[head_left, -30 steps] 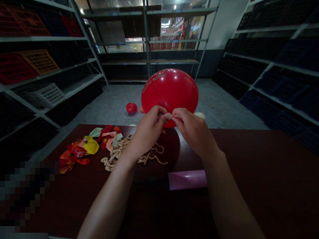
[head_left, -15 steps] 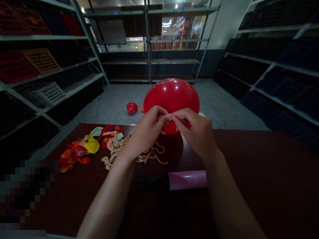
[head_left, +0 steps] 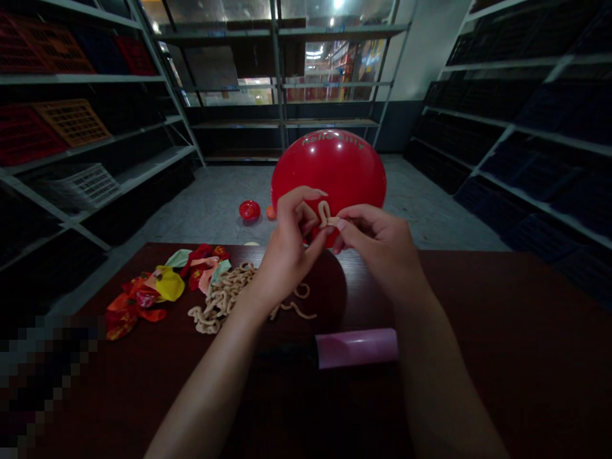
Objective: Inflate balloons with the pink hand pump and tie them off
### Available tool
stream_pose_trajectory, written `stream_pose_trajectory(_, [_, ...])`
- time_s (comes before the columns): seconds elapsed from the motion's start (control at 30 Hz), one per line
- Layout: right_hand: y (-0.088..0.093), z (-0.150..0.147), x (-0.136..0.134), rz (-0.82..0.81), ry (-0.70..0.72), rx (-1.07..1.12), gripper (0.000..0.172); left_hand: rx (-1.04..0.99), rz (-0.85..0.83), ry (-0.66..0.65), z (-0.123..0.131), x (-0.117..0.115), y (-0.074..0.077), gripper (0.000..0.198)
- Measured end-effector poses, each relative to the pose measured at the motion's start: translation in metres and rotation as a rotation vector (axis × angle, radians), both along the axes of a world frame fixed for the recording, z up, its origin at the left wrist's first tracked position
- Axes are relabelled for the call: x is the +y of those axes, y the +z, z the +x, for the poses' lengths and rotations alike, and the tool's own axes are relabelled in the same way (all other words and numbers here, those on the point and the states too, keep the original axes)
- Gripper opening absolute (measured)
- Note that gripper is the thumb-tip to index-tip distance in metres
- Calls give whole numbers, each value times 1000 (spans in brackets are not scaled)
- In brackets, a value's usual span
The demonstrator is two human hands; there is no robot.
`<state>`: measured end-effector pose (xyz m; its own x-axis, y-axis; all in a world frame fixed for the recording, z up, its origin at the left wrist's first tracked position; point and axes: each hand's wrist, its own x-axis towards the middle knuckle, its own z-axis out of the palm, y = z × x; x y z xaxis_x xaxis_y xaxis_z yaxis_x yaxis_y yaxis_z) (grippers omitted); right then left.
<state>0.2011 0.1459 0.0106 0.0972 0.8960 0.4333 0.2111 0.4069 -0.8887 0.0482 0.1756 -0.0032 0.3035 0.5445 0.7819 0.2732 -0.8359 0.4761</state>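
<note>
A large inflated red balloon (head_left: 329, 169) with green lettering is just beyond my hands, above the far edge of the table. At its near side a beige cord (head_left: 324, 211) forms a small upright loop. My right hand (head_left: 377, 245) pinches this cord between thumb and fingers. On the other side of the loop, my left hand (head_left: 294, 245) has its thumb against the cord and its other fingers curled, with the index finger raised. The balloon's neck is hidden by my fingers. A pile of similar beige cords (head_left: 224, 296) lies left of my left forearm.
Deflated coloured balloons (head_left: 167, 284) lie at the left of the dark table (head_left: 488, 319). A pink cylinder with a black end (head_left: 358, 349) rests near my right forearm. On the floor beyond is a small red balloon (head_left: 249, 210). Shelves with crates (head_left: 71, 121) flank both sides.
The cord's loop now stands up between my hands. My left index finger has lifted away from the thumb. The balloon shows slightly higher and its lettering has turned.
</note>
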Motion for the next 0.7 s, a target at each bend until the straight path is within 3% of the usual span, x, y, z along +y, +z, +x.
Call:
stream_pose_trajectory(0.17, [1,-4,-1,-128,72,158,10,97,160,45,-6,2,3,16])
stream_pose_trajectory(0.7, [-2,-12,0,-251,218,406,10,76,254,77,-14,6,2,15])
